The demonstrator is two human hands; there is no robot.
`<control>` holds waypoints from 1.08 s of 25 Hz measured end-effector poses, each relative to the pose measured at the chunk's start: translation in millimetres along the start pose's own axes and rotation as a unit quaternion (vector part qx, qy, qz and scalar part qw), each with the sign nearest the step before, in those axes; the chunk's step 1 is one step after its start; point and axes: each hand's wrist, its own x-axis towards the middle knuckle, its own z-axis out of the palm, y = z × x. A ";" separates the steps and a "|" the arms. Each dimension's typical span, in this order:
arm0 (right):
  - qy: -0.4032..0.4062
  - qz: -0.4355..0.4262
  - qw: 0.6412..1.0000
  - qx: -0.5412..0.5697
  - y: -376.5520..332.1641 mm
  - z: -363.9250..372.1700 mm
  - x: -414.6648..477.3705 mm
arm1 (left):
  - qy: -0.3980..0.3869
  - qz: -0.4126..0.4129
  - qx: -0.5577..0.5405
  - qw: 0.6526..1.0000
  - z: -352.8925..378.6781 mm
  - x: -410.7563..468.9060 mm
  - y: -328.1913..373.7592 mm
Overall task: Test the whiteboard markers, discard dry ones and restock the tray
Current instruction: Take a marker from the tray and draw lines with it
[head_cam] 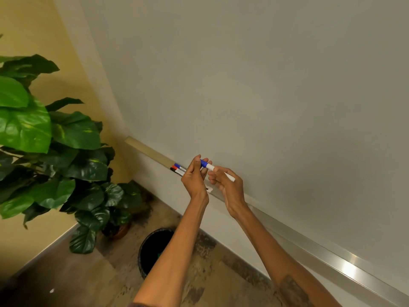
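Marker [210, 167] with a blue cap is being held up just in front of the whiteboard [254, 85] by both hands. The left hand [194, 176] is pinching the capped end with curled fingers, and the right hand [224, 185] is gripping the white barrel lower down. The cap is sitting on the marker and the board around the hands is showing no test stroke, so I judge that testing is only getting under way.

Three other markers [178, 169], blue, red and black, are lying side by side in the tray [150, 151] just left of the hands, apparently waiting for their turn. A small white and black thing is peeking out behind the left wrist; I cannot tell what it is.

Discarding and restocking are looking undone, and no fresh supply is showing anywhere. A dark bin [150, 247] is standing on the floor under the left forearm, within easy reach for dry ones. A leafy plant [44, 140] is crowding the corner, well apart from the hands. Nothing is blocking the board.
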 end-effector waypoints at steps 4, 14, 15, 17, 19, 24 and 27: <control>-0.104 0.104 0.988 -0.046 44.3 11.0 1.9 | 0.054 -0.038 0.046 0.997 -57.5 32.1 -5.2; -0.107 0.335 0.912 -0.210 190.1 22.5 0.2 | 0.137 -0.244 0.242 0.929 -223.5 73.4 -48.9; -0.095 0.351 0.899 -0.243 205.8 20.7 -0.1 | 0.144 -0.262 0.259 0.918 -238.5 74.7 -51.9; -0.079 0.376 0.870 -0.309 231.1 19.7 -1.9 | 0.156 -0.280 0.273 0.907 -260.0 75.7 -54.4; -0.074 0.376 0.851 -0.359 249.9 22.4 -2.5 | 0.158 -0.292 0.286 0.899 -275.1 77.0 -55.4; -0.110 0.342 0.834 -0.419 270.9 52.5 5.7 | 0.158 -0.301 0.295 0.893 -293.1 85.9 -52.4; -0.153 0.297 0.810 -0.482 266.4 60.1 13.6 | 0.171 -0.290 0.290 0.896 -297.6 92.5 -49.5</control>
